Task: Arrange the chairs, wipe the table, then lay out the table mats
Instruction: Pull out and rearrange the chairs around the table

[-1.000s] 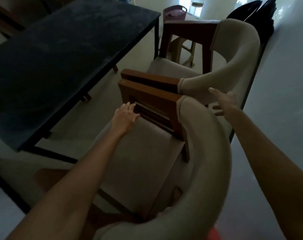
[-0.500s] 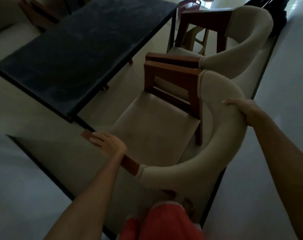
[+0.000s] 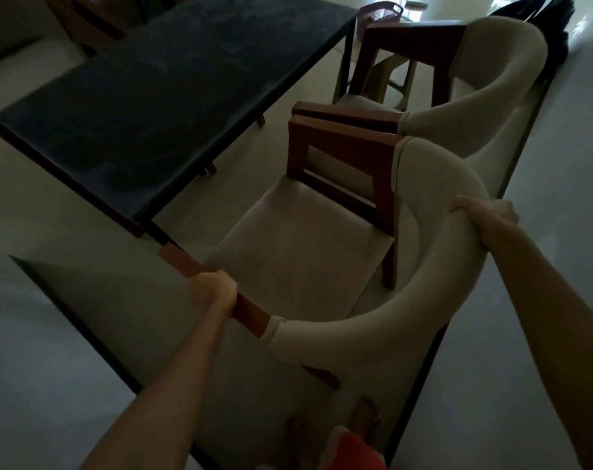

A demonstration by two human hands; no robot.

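Note:
A beige upholstered chair (image 3: 298,245) with brown wooden arms stands just in front of me, its seat facing the dark table (image 3: 159,96). My left hand (image 3: 212,290) grips its near wooden armrest. My right hand (image 3: 485,215) grips the top of its curved padded backrest. A second matching chair (image 3: 474,110) stands right behind it, touching or nearly touching its far armrest. The dark table lies to the left, its top bare. No cloth or table mats are in view.
A chair's wooden legs (image 3: 207,169) show under the table's right edge. A purple basket (image 3: 380,11) sits at the far end, and a plastic stool (image 3: 390,79) behind the second chair. Dark items (image 3: 542,15) lean by the right wall. My bare feet (image 3: 366,418) stand behind the chair.
My left hand left the seat and closed round the near armrest. My right hand moved from the far chair's side onto the near chair's backrest and gripped it. My view shifted back.

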